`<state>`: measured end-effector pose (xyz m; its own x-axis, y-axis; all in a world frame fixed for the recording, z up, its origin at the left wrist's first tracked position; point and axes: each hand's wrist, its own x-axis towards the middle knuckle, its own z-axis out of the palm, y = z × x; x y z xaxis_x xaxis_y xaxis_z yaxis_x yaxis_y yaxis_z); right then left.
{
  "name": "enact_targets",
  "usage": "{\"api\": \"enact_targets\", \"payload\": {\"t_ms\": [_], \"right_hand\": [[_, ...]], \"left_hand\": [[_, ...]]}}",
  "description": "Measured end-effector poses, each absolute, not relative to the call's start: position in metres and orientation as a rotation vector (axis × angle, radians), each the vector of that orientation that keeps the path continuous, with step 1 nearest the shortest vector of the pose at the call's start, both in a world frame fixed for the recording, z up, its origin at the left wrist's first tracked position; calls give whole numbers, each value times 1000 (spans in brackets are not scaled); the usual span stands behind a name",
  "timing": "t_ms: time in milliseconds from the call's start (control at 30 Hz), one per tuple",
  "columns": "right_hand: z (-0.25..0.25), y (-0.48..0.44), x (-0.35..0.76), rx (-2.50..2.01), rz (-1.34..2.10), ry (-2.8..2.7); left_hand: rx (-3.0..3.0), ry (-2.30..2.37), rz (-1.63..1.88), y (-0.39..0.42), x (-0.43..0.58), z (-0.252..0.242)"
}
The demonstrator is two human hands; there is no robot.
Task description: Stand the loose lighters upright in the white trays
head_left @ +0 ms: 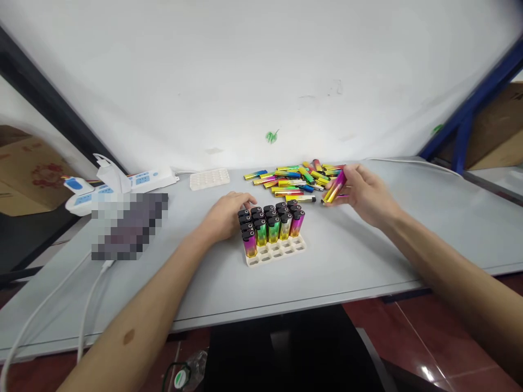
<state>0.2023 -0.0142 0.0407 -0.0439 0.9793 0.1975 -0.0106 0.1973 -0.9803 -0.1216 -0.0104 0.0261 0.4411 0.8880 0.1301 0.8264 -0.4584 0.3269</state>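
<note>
White tray (281, 257) beside the left hand (229, 216); purple-and-gold lighter (336, 187) pinched in the right hand (362, 190).
Far left of the right hand's pinch lie a power strip (159, 177) and a dark, pixelated object (131, 228); less far left, toward the back, is a second tray (210, 178). The left hand curls at the white tray's far left corner, nearer it than the right; whether it is spread, pressed together or holding anything, I cannot tell. The white tray lies left of the pinch and closer to the person, with upright lighters (273, 231) standing in the way of its near pockets (265, 254). Just left of the pinch is a loose pile of lighters (292, 182). The purple-and-gold lighter's long axis tilts, purple end up to the right, dark-tipped gold end down to the left.
</note>
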Motion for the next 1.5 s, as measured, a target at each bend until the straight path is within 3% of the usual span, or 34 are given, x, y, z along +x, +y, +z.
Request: {"api": "enact_targets", "payload": {"t_ms": [233,1500], "right_hand": [[34,3,155,-1078,1384,-1188],[16,-8,155,-1157,1360,-1093]], "left_hand": [[2500,1501,398,-10,-121,27],[2453,1513,405,-5,-124,24]]}}
